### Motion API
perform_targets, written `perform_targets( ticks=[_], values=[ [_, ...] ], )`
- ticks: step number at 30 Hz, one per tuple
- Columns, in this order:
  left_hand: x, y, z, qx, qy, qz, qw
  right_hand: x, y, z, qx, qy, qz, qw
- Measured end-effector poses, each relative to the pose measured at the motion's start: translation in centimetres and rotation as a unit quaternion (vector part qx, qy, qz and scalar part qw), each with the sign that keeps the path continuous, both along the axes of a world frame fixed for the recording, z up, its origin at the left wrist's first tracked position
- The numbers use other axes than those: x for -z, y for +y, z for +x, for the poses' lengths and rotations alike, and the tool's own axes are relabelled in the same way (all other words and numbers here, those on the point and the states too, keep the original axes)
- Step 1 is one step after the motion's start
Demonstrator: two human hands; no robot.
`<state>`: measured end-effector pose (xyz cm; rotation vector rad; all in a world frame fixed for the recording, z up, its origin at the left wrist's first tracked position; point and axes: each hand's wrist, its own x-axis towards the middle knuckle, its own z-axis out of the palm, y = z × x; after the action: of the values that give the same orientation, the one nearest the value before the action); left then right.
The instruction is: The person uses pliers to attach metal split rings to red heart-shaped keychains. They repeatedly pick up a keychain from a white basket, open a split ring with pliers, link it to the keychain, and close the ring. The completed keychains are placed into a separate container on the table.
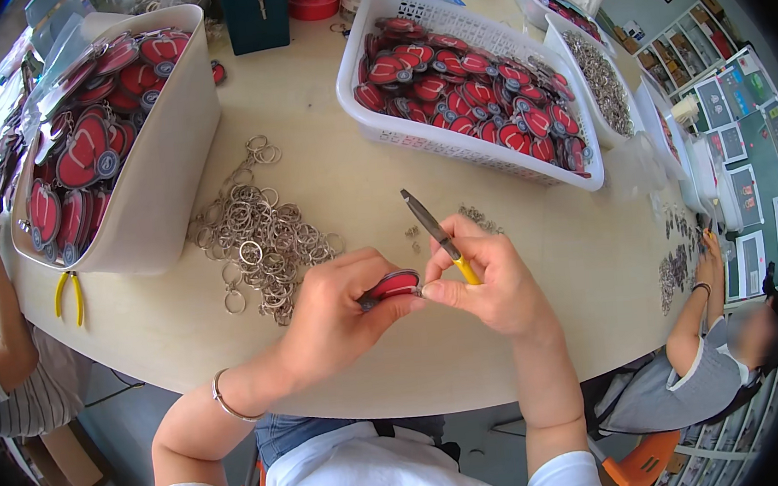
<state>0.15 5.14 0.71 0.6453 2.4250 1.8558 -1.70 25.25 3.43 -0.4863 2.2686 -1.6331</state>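
My left hand (335,308) is closed around a red, dark-edged oval key-ring tag (396,284), gripping it between thumb and fingers. Pliers (427,218) with dark jaws and yellow handles are tucked in my right hand (503,279), their jaws slanting up and to the left. That hand's thumb and forefinger meet at the tag's right end, on a tiny metal piece mostly hidden by the fingertips. Just beyond my left hand is a heap of silver split rings with short chains (264,245). Small loose metal rings (481,220) lie on the table past my right hand.
Red tags fill a tall white bin (180,159) at left and a white basket (484,162) at the back. Yellow-handled pliers (68,299) lie beside the bin. Metal parts fill a container (599,81) at far right. Other people work at both table ends, one (695,355) at right.
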Motion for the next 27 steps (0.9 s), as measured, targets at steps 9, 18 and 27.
perform_targets(
  ticks=[9, 18, 27],
  values=[
    [0.4, 0.2, 0.1, -0.013, 0.032, 0.011, 0.999, 1.3, 0.2, -0.2, 0.04, -0.238, -0.142, 0.96],
    [0.6, 0.1, 0.0, -0.049, 0.323, -0.079, 0.942, 0.7, -0.3, 0.7, 0.031, -0.019, -0.083, 0.996],
    [0.5, 0.2, 0.3, -0.105, 0.439, -0.116, 0.884, 0.3, -1.6, 2.4, 0.103, 0.301, 0.014, 0.948]
  ],
)
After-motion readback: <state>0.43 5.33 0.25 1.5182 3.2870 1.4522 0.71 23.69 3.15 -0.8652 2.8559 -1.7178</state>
